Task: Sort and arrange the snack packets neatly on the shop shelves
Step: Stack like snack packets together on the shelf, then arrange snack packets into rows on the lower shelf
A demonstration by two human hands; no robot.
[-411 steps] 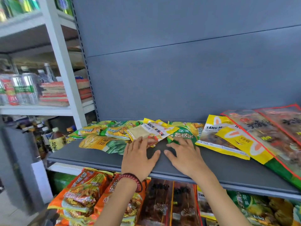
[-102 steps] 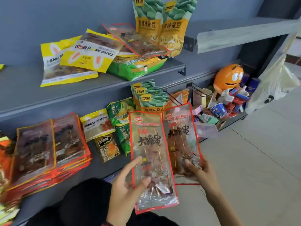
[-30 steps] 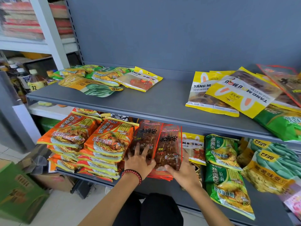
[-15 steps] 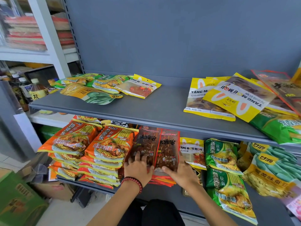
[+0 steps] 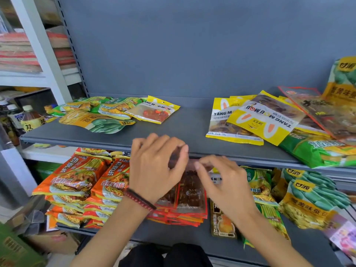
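A stack of red-edged skewer packets (image 5: 190, 195) lies on the lower shelf (image 5: 173, 234), beside orange noodle packets (image 5: 77, 176). My left hand (image 5: 156, 166) and my right hand (image 5: 225, 182) hover just above and in front of that stack, level with the upper shelf's (image 5: 183, 130) front edge. Their fingers are loosely curled and blurred, and neither holds a packet. On the upper shelf lie green and yellow packets (image 5: 100, 122) at the left, and yellow Tang Mou Mou packets (image 5: 260, 120) with a red-edged packet (image 5: 317, 110) at the right.
Green noodle packets (image 5: 260, 185), green bean packets (image 5: 308, 199) and a small dark packet (image 5: 223, 222) fill the lower shelf's right side. Bottles (image 5: 30, 120) stand behind a white shelf post (image 5: 42, 49) at the left. A green box (image 5: 15, 249) sits on the floor.
Both hands have lifted off the skewer packets, where they were pressing the stack, and risen toward the upper shelf's edge. The stack stays on the lower shelf.
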